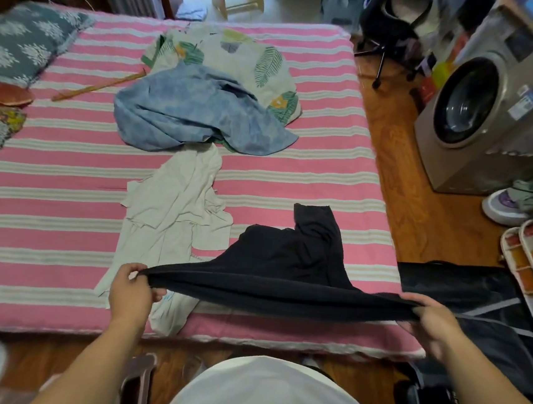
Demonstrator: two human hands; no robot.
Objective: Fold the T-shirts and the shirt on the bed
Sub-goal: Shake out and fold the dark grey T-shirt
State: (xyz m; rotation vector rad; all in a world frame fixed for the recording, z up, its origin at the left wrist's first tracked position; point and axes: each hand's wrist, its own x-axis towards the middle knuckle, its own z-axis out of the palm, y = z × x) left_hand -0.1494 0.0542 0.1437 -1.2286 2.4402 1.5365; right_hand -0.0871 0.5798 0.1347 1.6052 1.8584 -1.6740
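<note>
Pinching black T-shirt (288,262) hem in left hand (131,293) and right hand (430,328); risks dragging cream garment (173,212) askew.

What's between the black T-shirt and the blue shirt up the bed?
In the head view, bare pink striped sheet, and beside it the crumpled pale cream T-shirt, separate the black T-shirt from the blue shirt.

to your right a washing machine (482,105) stands on the wood floor (422,197), with a black office chair (395,28) beyond it. a patterned grey pillow (23,41) lies far left; a wooden stick (98,87) sits beside it.
</note>
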